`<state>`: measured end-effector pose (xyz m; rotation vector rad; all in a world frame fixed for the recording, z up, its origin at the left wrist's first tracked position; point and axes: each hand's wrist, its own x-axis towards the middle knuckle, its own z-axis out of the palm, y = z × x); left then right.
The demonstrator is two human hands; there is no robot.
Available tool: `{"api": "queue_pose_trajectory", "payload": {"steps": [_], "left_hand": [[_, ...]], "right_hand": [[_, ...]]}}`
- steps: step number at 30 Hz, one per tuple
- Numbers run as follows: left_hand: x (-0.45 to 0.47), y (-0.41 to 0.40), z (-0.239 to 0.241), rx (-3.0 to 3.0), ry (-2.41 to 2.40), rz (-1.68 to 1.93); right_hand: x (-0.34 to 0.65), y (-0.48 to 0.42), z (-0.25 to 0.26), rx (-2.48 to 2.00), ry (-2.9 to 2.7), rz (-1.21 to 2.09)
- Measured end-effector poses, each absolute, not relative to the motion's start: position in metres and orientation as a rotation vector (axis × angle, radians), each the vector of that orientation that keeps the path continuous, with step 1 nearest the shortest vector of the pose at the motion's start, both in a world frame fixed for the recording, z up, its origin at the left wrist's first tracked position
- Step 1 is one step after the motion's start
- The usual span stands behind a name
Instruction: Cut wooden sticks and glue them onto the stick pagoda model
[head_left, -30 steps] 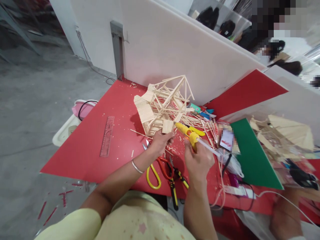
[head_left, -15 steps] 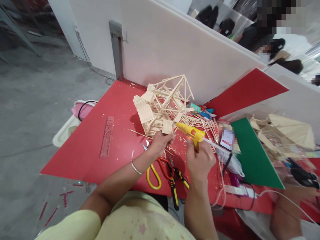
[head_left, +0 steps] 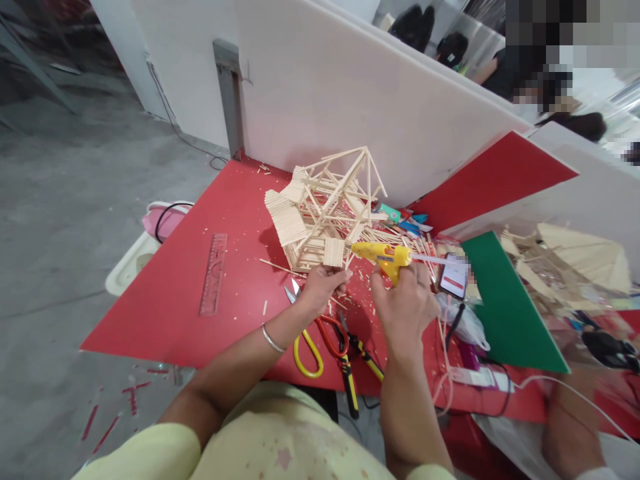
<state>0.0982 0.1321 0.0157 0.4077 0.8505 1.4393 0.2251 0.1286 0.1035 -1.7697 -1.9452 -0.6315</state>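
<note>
Between the fingers of my left hand (head_left: 323,288) is a small square panel of wooden sticks (head_left: 333,253), held at the front of a stick-built model (head_left: 325,207). My right hand (head_left: 403,300) grips a yellow glue gun (head_left: 383,253) by its handle, with a clear glue stick coming out of its back. The gun's nozzle points left, close to the panel's right edge; whether they touch I cannot tell. Loose wooden sticks (head_left: 383,233) lie behind the gun, beside the model.
Scissors (head_left: 309,353) with yellow and red handles and yellow-black pliers (head_left: 349,387) lie at the near edge of the red table (head_left: 165,293). A clear ruler (head_left: 213,273) is left. A phone (head_left: 454,275), a green board (head_left: 517,313) and another person's arm (head_left: 573,420) are right.
My right hand has turned the glue gun more level, its rear end rising and the glue stick swinging up. The left hand and panel have barely moved.
</note>
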Motion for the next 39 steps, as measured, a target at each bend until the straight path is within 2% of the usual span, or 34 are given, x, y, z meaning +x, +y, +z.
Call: {"api": "queue_pose_trajectory", "payload": {"steps": [39], "left_hand": [[0.0956, 0.1301, 0.0176, 0.434, 0.860, 1.475]], "right_hand": [[0.2244, 0.1310, 0.1073, -1.739, -2.025, -0.615]]}}
